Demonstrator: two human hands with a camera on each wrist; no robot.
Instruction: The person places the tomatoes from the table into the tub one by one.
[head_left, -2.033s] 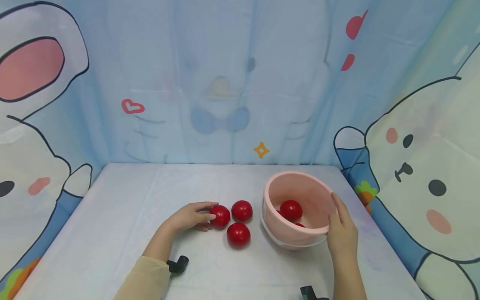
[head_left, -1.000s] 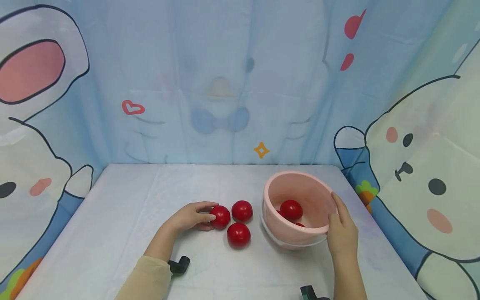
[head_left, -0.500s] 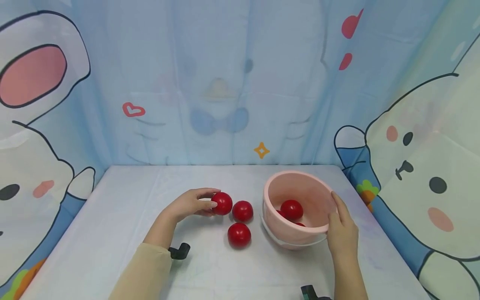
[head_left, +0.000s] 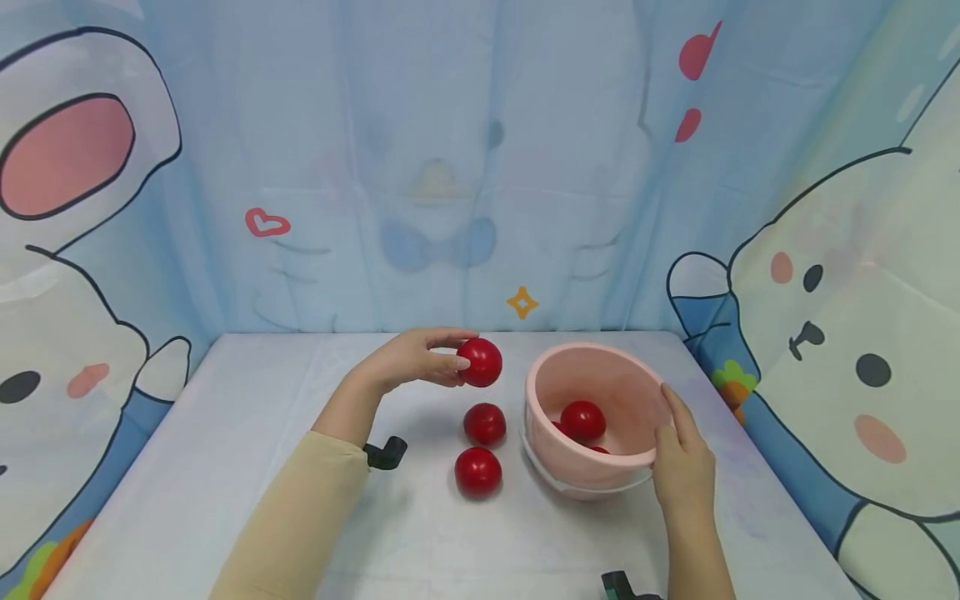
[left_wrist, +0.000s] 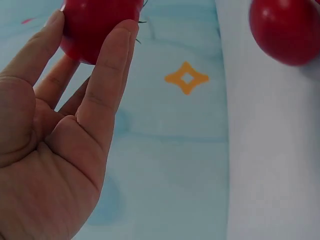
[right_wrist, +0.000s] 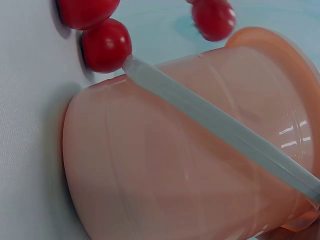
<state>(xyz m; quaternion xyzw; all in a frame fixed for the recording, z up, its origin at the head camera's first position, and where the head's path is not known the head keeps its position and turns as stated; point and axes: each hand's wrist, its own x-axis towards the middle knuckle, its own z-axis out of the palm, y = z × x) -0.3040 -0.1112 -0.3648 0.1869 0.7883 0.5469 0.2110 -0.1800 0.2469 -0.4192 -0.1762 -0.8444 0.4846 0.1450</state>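
You have the red tomato just below the frame's centre, above the table; your left hand pinches it, likely so its round sides can't slip. At right, your right hand grips the rim of the pink bucket, presumably steadying it.

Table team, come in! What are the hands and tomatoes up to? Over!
Left hand holding tomato above table. Right hand gripping pink bucket at rim. Two tomatoes on table, others in bucket. Nothing seen between held tomato and bucket.
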